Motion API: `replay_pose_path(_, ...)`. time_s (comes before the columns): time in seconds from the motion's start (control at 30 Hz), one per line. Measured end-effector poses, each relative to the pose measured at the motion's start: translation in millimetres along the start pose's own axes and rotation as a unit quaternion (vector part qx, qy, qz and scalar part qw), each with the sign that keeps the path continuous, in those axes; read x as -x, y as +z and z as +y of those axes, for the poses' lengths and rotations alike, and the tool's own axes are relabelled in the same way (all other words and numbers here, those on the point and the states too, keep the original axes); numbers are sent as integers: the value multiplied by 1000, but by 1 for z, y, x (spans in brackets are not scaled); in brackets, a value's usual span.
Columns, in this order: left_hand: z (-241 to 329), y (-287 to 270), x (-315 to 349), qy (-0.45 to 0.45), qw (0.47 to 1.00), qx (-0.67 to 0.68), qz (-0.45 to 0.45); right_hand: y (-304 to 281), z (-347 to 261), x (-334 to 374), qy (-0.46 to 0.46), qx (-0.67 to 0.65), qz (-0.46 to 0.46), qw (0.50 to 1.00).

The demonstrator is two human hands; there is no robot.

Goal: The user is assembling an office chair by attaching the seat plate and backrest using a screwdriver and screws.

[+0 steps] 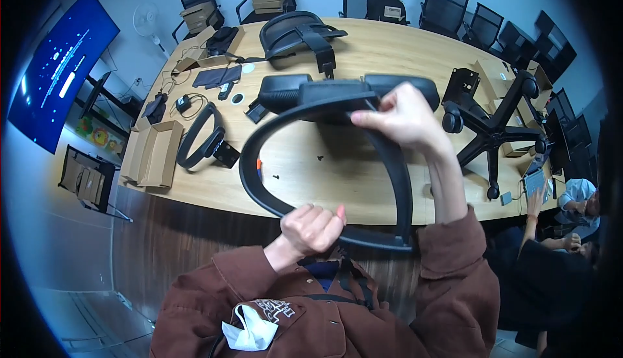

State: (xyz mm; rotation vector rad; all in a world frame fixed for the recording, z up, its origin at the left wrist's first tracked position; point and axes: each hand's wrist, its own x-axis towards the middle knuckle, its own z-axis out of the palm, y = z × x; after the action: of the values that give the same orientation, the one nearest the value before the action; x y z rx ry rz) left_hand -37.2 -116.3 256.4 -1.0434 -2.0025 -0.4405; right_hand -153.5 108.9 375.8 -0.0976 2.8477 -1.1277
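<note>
A black loop-shaped chair armrest [252,154] is held up in front of me, above the table's near edge. My left hand [310,229] is closed in a fist around its lower side. My right hand [407,117] grips the upper right part, thumb pressed against the band. Just behind the loop lie black padded chair parts [285,91], partly hidden by it. Two small dark screws, one screw [320,158] and another screw [276,177], show on the tabletop through the loop. Near its left side an orange-and-blue thing [259,166] is half covered.
On the table [363,40] stand a similar loop armrest [211,141], an open cardboard box [156,157], a mesh backrest [302,37] and, to the right, an upturned wheeled chair base [496,131]. Another person's hand [535,202] rests by a laptop [537,179] at far right.
</note>
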Motion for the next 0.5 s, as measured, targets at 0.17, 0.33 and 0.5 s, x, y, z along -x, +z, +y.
replay_pose_path(0.17,-24,-18,-37,-19,996,6,92,-23,-50,-36,-68,16,6,998)
replay_pose_path(0.33,-49,-38,-77,-51,987,-12,153,-29,-79,-79,-29,-82,-26,996)
replay_pose_path(0.5,-71,-38,-101,-71,978,-49,192,-30,-96,-128,-39,-98,-39,994)
